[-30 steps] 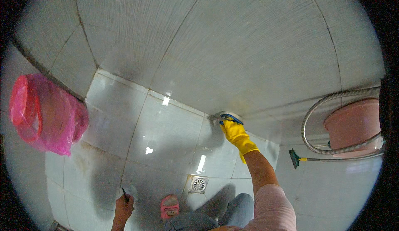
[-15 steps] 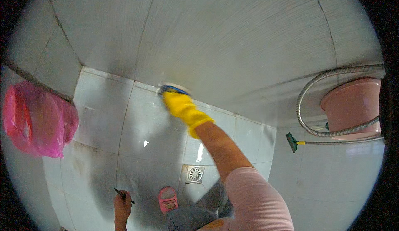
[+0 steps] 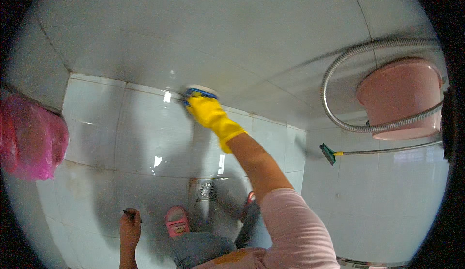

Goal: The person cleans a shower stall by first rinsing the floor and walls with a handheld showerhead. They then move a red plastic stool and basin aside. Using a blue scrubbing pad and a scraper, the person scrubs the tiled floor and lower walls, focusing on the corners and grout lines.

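Note:
My right hand [image 3: 207, 114], in a yellow rubber glove, is closed round a scrub brush [image 3: 205, 92] with blue and whitish parts. The brush is against the foot of the tiled wall [image 3: 232, 41], along the line where it meets the floor [image 3: 150, 138]. Low on the left, my bare left hand [image 3: 130, 228] is closed on a thin dark stick-like object [image 3: 128, 214]. Most of that object is hidden in the fist, and I cannot tell its kind.
A drain grate [image 3: 207, 190] is set in the wet floor near my pink slipper [image 3: 177, 221]. On the left hangs a pink plastic bag [image 3: 41, 140]. To the right are a pink bucket [image 3: 402, 94], a looping metal hose [image 3: 334, 109] and a green-headed squeegee [image 3: 328, 153].
The view has shifted, so bag, drain and slipper appear further left and the bucket higher. The gloved hand keeps the brush at the wall's foot. My left hand still grips the dark object.

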Motion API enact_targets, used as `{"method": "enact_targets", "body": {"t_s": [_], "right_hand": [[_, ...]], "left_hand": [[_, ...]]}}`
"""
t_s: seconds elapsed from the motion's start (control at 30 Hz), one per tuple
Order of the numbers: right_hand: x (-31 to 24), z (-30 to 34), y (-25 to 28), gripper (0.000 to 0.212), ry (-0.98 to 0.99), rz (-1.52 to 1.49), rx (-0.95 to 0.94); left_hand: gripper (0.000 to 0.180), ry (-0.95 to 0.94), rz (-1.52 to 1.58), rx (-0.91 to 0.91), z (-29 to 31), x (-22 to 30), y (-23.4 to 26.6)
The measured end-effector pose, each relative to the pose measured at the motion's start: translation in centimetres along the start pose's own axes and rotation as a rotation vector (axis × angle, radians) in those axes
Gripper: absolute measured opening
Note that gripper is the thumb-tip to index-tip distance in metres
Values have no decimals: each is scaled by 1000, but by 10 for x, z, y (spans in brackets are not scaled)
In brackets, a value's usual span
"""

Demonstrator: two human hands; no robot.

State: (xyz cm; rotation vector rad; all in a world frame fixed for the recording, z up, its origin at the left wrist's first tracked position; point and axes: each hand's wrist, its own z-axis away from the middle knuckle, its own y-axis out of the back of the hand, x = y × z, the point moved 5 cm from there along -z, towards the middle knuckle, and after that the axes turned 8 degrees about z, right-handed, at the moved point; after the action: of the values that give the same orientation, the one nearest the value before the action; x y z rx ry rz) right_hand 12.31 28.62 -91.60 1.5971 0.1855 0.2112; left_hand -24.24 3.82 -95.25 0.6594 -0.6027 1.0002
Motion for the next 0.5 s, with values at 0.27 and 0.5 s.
{"method": "enact_targets", "body": {"t_s": [0.27, 0.5], "right_hand": [[28, 9, -22, 19, 28, -102, -69], [234, 207, -9, 18, -51, 232, 12]], "left_hand": [[16, -48, 80, 142, 37, 41, -46], [15, 6, 198, 326, 86, 52, -114]]}}
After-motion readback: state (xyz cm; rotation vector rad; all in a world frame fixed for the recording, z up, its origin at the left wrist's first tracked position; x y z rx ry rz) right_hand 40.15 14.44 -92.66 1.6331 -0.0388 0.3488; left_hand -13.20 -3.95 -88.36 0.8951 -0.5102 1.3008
